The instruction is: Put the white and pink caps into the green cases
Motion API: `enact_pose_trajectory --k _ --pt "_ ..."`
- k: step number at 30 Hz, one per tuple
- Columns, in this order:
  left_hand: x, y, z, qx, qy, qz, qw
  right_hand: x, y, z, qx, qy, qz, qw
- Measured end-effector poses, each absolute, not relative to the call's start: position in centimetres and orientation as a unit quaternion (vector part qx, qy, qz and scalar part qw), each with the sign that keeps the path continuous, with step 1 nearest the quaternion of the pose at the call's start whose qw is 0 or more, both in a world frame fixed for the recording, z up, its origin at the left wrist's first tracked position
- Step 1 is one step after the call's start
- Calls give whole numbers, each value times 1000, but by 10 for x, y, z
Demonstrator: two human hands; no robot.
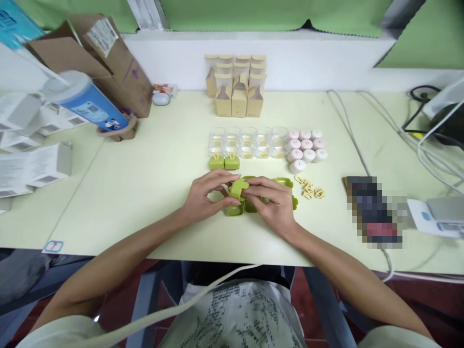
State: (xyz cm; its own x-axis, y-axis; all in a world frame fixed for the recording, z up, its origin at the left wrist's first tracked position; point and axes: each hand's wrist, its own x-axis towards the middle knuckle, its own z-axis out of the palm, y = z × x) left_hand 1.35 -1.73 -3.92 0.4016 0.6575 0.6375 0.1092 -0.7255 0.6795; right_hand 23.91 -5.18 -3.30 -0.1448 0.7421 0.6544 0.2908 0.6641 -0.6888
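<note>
Between my two hands is a small green plastic case part (238,188) with a scalloped edge. My left hand (206,194) pinches it from the left with thumb and fingers. From the right, my right hand (272,200) closes its fingers on the same part. Below lie more green case parts (235,209), some hidden under my right hand. Two green cases with yellow loops (224,162) stand just behind my left hand. Several loose yellow loops (308,188) lie to the right of my right hand.
Clear plastic cups (248,142) stand in rows behind, beside pink and white rolls (306,145). Small open cartons (239,99) stand by the wall. A blue cup (94,104), a brown box (112,63) and white boxes (50,164) are left; a blurred-out object (375,208) and cables are right.
</note>
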Motion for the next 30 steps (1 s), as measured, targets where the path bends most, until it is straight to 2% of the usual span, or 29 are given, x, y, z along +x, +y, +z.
enact_pose_trajectory --k 10,15,21,26,30 --pt "16 -17 -43 781 245 498 286 233 -55 -34 -375 -722 172 555" --pt "13 -17 -39 768 279 492 301 237 -49 -34 -415 -645 269 583" --pt "11 -17 -34 742 251 508 358 246 -38 -31 -355 -620 489 500" --pt "12 -17 -29 692 269 476 471 246 -41 -30 -303 -602 536 508" --pt "14 -19 -26 668 281 469 504 241 -46 -32 -284 -595 561 501"
